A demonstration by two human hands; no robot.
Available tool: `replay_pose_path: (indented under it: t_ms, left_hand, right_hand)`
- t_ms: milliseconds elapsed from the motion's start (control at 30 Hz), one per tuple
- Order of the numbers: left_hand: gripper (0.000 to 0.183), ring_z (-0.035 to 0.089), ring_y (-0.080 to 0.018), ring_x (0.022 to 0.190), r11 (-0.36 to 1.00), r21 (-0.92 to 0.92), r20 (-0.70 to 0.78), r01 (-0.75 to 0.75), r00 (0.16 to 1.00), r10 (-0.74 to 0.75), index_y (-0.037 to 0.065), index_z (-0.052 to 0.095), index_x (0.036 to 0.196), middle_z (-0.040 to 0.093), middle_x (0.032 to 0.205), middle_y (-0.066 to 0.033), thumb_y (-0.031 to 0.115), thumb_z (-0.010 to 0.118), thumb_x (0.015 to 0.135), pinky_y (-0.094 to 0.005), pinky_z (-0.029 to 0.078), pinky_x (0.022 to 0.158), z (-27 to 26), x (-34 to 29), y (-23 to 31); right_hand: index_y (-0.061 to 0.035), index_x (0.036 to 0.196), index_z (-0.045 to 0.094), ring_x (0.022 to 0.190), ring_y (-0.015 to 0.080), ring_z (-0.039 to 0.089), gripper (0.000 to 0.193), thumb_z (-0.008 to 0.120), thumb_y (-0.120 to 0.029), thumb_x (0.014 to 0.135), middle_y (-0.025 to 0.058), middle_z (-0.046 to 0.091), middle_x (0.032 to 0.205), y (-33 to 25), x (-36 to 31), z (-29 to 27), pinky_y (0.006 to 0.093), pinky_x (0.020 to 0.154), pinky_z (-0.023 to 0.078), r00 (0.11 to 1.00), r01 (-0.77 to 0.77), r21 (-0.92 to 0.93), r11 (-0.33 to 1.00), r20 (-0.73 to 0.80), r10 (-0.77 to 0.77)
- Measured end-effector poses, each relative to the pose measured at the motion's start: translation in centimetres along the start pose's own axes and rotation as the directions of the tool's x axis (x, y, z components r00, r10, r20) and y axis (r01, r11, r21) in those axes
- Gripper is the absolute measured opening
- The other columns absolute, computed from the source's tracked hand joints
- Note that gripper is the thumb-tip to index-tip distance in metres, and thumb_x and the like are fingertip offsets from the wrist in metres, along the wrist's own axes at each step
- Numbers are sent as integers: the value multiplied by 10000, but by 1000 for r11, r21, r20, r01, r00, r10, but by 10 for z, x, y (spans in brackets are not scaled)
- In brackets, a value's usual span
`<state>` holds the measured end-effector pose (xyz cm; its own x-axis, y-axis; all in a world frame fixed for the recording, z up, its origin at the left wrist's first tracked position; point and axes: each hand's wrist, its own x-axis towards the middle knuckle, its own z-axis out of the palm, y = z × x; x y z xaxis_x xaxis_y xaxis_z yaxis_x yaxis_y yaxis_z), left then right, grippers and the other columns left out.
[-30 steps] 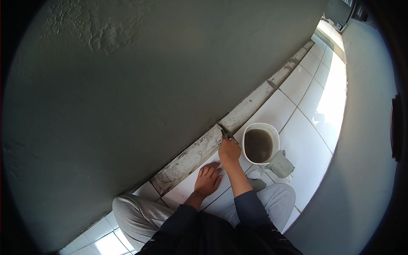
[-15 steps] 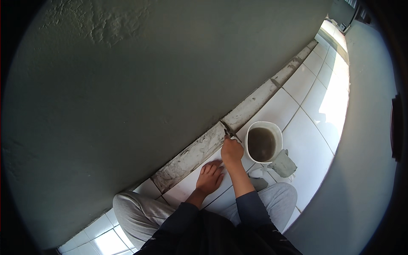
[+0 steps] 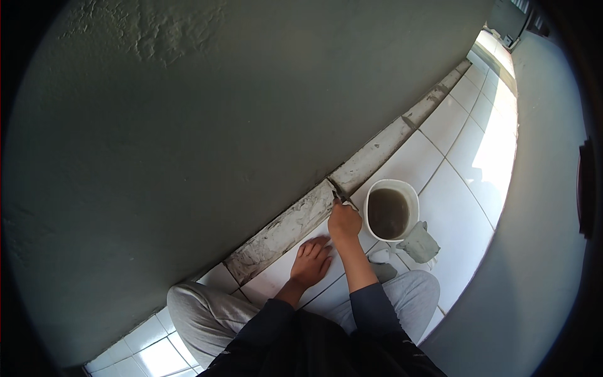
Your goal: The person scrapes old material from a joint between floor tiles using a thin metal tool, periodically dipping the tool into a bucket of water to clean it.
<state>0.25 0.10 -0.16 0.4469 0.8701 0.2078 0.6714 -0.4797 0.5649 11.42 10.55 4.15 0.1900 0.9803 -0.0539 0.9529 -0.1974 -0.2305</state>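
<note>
My right hand [image 3: 345, 222] is wrapped round a small, dark, thin-tipped tool [image 3: 338, 196]; its exact kind is mostly hidden by my fingers. The tool's tip is at the joint between two lengths of the white, grey-smeared skirting strip [image 3: 282, 229] along the wall's foot. My left hand [image 3: 311, 261] lies palm down on a white floor tile beside the strip, fingers stretched out, holding nothing. Just right of my right hand stands a white bucket [image 3: 411, 200] holding murky grey-brown water [image 3: 387, 214].
A grey, cement-smeared piece [image 3: 420, 243] lies against the bucket's near side. Next to it are a small white lump [image 3: 379, 256] and a flat grey piece [image 3: 384, 271] by my right knee. A grey wall [image 3: 188, 138] rises on the left, another wall [image 3: 540, 188] on the right.
</note>
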Motion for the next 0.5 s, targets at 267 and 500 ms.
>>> replay_pose_path:
  t_ms: [267,500]
  left_hand:
    - [313,369,-270,1181,1000,6,8,9,1000,-9,73,526,1103,437,1231,-90,193,529,813,-402,278,970,-3,0,0]
    - [312,368,-268,1179,1000,-10,18,-1,1000,1,74,525,1103,437,1233,-90,193,529,814,-400,278,967,0,1,0]
  right_hand:
    - [-76,849,601,722,290,647,184,433,-149,842,151,633,757,1,0,2,393,604,521,1000,-19,10,1000,-5,19]
    - [-70,863,599,728,282,647,190,432,-159,848,151,633,802,1,-2,1,383,597,522,1000,-5,-24,1000,23,6]
